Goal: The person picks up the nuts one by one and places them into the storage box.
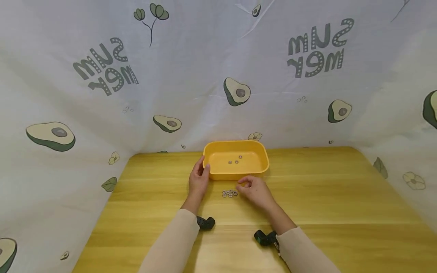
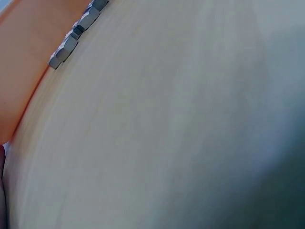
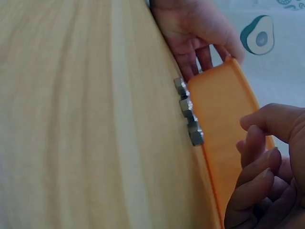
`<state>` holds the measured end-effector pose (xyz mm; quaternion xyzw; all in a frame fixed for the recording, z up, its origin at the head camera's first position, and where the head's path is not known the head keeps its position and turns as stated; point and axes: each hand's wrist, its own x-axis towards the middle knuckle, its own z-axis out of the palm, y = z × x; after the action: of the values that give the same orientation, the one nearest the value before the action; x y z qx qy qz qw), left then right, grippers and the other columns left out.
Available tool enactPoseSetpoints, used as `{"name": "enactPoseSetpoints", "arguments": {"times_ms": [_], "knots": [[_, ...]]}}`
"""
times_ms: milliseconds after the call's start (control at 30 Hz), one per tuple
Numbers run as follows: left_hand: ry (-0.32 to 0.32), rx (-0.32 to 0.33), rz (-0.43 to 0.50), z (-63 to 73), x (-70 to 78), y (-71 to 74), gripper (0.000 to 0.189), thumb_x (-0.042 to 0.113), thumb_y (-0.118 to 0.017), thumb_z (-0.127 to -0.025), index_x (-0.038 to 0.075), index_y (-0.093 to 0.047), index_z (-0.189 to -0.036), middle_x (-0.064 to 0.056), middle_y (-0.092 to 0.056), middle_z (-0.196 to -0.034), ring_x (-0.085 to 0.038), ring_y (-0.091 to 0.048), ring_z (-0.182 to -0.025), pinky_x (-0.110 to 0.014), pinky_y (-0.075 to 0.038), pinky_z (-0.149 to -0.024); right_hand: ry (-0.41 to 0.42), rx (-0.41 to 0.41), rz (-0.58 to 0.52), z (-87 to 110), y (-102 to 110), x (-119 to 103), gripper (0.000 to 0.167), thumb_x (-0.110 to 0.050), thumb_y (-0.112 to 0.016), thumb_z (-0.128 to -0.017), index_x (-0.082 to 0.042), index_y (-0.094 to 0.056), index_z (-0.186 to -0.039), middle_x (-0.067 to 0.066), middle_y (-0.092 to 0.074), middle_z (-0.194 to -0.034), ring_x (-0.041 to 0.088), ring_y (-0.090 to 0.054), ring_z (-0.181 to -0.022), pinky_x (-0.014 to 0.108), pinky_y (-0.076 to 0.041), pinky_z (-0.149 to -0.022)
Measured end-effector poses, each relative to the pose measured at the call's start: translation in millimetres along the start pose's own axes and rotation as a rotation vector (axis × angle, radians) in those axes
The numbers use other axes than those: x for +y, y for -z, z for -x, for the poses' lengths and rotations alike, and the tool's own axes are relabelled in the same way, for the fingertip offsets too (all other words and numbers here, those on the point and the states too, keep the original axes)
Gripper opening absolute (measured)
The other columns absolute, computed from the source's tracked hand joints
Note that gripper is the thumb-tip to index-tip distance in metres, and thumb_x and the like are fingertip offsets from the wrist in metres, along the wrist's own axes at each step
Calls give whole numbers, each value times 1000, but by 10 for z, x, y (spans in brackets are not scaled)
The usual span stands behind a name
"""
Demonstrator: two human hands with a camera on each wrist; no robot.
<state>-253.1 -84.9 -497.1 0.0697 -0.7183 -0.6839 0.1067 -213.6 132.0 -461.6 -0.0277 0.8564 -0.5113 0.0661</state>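
A yellow plastic bin [image 1: 235, 176] stands at the back of the table, looking orange in both wrist views. My left hand [image 1: 199, 182] holds its left end, thumb at the rim and fingers along the outer side; the right wrist view shows this left hand [image 3: 195, 28] too. Three small metal nuts [image 1: 236, 162] lie on the bin's floor. In front of the bin, several hex nuts [image 1: 228, 192] sit bunched on the table. Just right of them is my right hand [image 1: 256, 191], fingers loosely bent, with a gap between thumb and forefinger and nothing visible in it.
The wooden table [image 1: 327, 197] reaches back to a white cloth [image 1: 198, 76] printed with avocados, hanging right behind the bin. Dark wrist devices show at the left wrist [image 1: 206, 223] and the right wrist [image 1: 264, 237].
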Motion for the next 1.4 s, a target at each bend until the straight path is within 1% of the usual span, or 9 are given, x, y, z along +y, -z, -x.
{"name": "enactPoseSetpoints", "arguments": {"times_ms": [133,267,367,433,700,900,1033,1267,1400], "knots": [[5,12,-4,-17,-10,83,50,29,-62,-102,24,-52,-151,-6,-44,-161,-25,-39,-151,-41,-34,-124,5,-50,26,-13,-116,35,19,-18,-77,-89,-7,-73,-103,2,-59,-71,14,-51,-61,23,-41,-53],[-9,10,8,-11,-1,88,50,28,-62,-102,22,-52,-151,-8,-44,-161,-26,-39,-151,-42,-35,-124,24,-57,86,-8,-160,71,21,-21,-78,-86,-8,-73,-101,1,-57,-73,14,-51,-65,23,-41,-57],[-4,-10,14,8,-12,53,50,28,-61,-103,20,-51,-151,-8,-44,-161,-26,-38,-152,-42,-34,-124,17,-55,111,17,-141,112,20,-22,-78,-85,-10,-73,-99,1,-56,-72,14,-50,-64,24,-40,-57],[0,-11,19,21,-20,23,50,27,-61,-103,20,-51,-151,-8,-44,-161,-26,-38,-152,-41,-34,-124,20,-63,123,28,-117,135,19,-21,-78,-84,-10,-73,-99,0,-56,-71,14,-50,-63,24,-39,-56],[-21,4,43,4,-9,-122,50,28,-61,-103,18,-51,-151,-10,-45,-160,-28,-40,-150,-43,-35,-123,94,-84,170,-7,30,174,15,-17,-77,-82,-9,-72,-94,-1,-54,-68,13,-49,-61,23,-38,-53],[-17,3,58,23,-9,-175,49,26,-61,-103,18,-52,-151,-10,-47,-159,-26,-42,-149,-41,-37,-123,109,-76,213,4,80,177,13,-17,-77,-82,-9,-72,-90,-1,-55,-67,13,-49,-60,23,-38,-53],[-27,9,42,20,-15,-129,49,26,-61,-103,17,-52,-151,-10,-47,-159,-27,-42,-149,-42,-37,-122,118,-75,215,12,23,170,14,-18,-79,-81,-9,-72,-89,-2,-56,-67,12,-50,-61,22,-39,-54],[-9,-6,38,12,-23,-33,50,29,-63,-102,20,-53,-150,-9,-47,-159,-27,-41,-150,-42,-36,-123,75,-56,230,36,-95,151,15,-20,-80,-81,-11,-72,-90,-1,-60,-72,13,-52,-65,23,-42,-57],[-18,-2,28,-5,-5,10,49,28,-62,-102,20,-53,-150,-9,-48,-158,-27,-43,-149,-43,-38,-122,90,-33,254,18,-149,140,15,-21,-80,-80,-11,-73,-88,-1,-61,-72,11,-53,-64,23,-43,-56]]}}
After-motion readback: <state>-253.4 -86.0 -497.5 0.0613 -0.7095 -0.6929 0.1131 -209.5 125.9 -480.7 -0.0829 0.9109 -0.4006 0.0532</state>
